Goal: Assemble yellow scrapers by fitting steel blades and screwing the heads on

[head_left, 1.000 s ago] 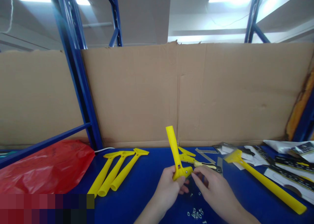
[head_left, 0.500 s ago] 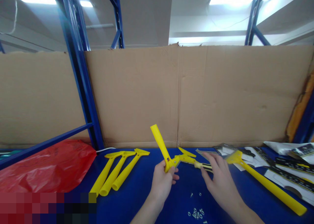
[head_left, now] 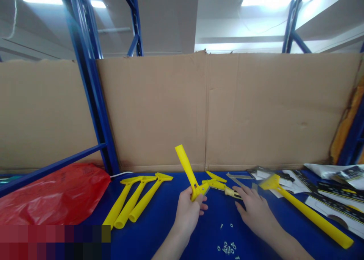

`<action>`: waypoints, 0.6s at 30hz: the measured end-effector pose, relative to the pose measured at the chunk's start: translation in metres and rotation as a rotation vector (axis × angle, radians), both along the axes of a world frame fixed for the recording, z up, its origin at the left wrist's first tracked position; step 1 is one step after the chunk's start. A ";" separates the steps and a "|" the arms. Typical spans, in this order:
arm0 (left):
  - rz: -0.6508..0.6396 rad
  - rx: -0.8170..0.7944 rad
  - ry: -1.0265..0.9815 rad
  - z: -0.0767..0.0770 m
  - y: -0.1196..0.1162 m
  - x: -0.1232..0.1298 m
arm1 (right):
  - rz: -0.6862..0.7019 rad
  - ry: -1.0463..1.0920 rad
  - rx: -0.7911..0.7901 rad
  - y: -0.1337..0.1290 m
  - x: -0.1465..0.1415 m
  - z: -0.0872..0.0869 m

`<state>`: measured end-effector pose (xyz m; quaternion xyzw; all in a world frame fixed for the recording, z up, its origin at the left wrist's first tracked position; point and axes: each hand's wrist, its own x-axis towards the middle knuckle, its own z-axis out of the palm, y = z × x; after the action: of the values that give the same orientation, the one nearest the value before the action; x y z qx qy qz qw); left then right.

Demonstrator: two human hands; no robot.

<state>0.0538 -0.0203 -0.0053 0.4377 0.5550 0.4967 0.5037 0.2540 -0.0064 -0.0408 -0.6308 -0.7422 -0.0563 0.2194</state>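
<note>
Scraper (head_left: 185,164) seemed light, stiff; my left hand (head_left: 188,211) gripped its head, best hold; right hand (head_left: 255,210) spread open over tool handle (head_left: 232,193).

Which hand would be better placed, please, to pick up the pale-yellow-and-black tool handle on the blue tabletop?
Probably the right hand: its fingers are right at the tool handle, whereas the left hand holds a yellow, tube-handled plastic tool.

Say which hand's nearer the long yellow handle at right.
Right: the right hand is left of the long yellow handle; the left hand, holding a shorter yellow handle, is farther left.
</note>
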 end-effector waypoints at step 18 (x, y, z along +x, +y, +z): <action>0.115 -0.019 -0.072 -0.002 0.005 -0.007 | 0.092 0.503 0.579 -0.029 -0.020 0.034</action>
<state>0.0463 -0.0156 -0.0076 0.3824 0.5655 0.5348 0.4979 0.2340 -0.0356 -0.0073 -0.5028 -0.6459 -0.0972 0.5662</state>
